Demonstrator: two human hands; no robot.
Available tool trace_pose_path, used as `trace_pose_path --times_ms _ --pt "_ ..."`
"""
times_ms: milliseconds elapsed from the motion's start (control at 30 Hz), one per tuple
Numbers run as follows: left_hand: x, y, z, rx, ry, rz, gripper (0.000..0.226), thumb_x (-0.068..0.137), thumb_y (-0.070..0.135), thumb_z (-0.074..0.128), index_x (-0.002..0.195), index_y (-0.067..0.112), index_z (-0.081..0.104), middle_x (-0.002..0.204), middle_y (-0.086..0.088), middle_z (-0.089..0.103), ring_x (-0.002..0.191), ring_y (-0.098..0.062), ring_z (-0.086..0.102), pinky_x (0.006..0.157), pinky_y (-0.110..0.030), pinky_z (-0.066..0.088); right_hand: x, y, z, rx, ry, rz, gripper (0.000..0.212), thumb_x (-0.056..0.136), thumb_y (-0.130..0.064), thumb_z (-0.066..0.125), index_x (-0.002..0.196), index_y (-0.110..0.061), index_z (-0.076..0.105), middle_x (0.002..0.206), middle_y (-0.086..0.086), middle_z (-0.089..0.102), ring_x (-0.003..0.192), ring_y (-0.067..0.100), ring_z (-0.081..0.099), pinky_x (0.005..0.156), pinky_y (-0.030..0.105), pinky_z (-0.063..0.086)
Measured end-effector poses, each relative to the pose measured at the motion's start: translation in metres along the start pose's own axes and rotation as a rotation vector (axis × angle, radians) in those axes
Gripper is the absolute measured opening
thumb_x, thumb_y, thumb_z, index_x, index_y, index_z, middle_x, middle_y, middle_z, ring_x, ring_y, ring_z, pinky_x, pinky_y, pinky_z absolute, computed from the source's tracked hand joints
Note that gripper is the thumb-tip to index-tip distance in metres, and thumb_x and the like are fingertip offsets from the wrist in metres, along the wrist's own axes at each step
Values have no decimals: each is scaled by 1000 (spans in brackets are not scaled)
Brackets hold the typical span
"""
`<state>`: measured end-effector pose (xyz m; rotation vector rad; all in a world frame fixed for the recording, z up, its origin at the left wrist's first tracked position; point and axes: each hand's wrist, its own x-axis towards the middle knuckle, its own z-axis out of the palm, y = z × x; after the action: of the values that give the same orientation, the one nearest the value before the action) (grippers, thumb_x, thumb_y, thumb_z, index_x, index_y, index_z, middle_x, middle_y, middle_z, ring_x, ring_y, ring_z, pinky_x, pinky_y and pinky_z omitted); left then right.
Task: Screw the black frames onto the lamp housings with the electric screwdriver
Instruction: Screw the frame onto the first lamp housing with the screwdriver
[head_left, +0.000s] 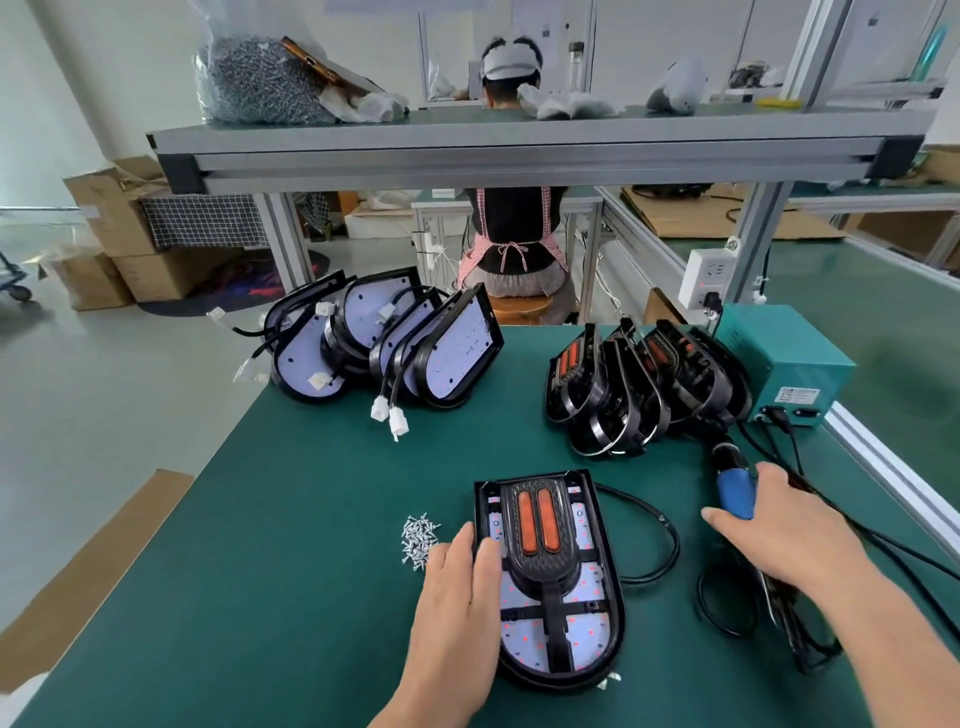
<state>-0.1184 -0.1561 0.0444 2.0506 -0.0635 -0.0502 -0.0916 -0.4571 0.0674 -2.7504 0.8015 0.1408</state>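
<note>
One green counter (311, 571) stands under one metal shelf (519, 156). At the back left lean four lamp housings (457, 348). At the back right is a stack of black frames (623, 384), too overlapped to count, beside one teal box (779, 358). Near the front, one housing (524, 634) lies flat with one frame (543, 545) on it.

The left hand (457, 587) rests flat on its left edge, grip apart. The right hand (789, 530) lies over the one screwdriver (735, 493), thumb and fingers either side. I cannot tell whether that grip is clamped. One small pile of screws (418, 538) lies just left of the left hand.
</note>
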Motion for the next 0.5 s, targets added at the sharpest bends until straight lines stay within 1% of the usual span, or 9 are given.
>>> trace_pose_path --times_ms 33,67,100,133,200,267,333,433,500 --pt "2 -3 -3 -6 58 17 25 104 34 36 101 43 59 108 24 57 110 15 45 87 -2 31 5 1 2 7 -6 11 71 88 -56 65 133 -10 36 98 8 59 88 32 61 68 36 47" --pt "5 -6 -8 10 132 45 24 104 30 42 96 38 62 100 21 61 104 8 52 84 -4 34 9 2 2 32 -7 29 71 87 -53 67 133 -9 35 94 6 58 84 30 59 66 36 45" --pt "10 -9 -14 54 200 77 22 102 24 49 89 35 63 93 18 62 97 5 55 80 -4 36 12 3 1 79 -18 47 72 87 -49 68 136 -9 34 95 7 59 82 29 58 66 36 45" --pt "16 -12 -21 126 248 106 23 98 18 55 83 34 61 87 15 61 90 3 55 76 -4 37 14 6 0 152 -34 66 74 88 -46 69 141 -9 33 104 10 61 85 29 56 68 37 44" --pt "32 -17 -38 265 282 129 22 92 11 63 79 29 61 83 12 57 83 -2 55 70 -9 37 12 10 -2 350 -64 109 80 88 -41 72 150 -10 31 125 15 56 94 30 52 72 38 40" --pt "50 -18 -52 387 232 96 17 90 13 65 78 25 65 84 10 56 85 -9 56 70 -19 39 10 16 -4 540 -87 147 75 87 -37 74 147 -8 38 119 12 54 91 30 55 68 36 39" --pt "66 -16 -61 494 136 73 10 88 18 65 82 25 68 87 7 61 91 -17 59 76 -29 45 10 22 -7 686 -135 155 58 88 -33 73 132 -2 52 105 16 63 79 30 61 63 34 42" --pt "84 -9 -62 670 13 96 4 88 25 67 89 22 70 94 4 59 97 -19 57 78 -30 45 0 25 -15 885 -217 121 34 91 -24 68 109 5 64 76 19 70 60 28 64 60 32 49" --pt "91 -6 -59 823 -57 99 5 88 24 65 90 20 68 99 2 58 100 -21 57 81 -30 45 -8 26 -20 1077 -268 117 27 94 -18 65 104 7 63 70 19 68 54 24 65 51 31 55"
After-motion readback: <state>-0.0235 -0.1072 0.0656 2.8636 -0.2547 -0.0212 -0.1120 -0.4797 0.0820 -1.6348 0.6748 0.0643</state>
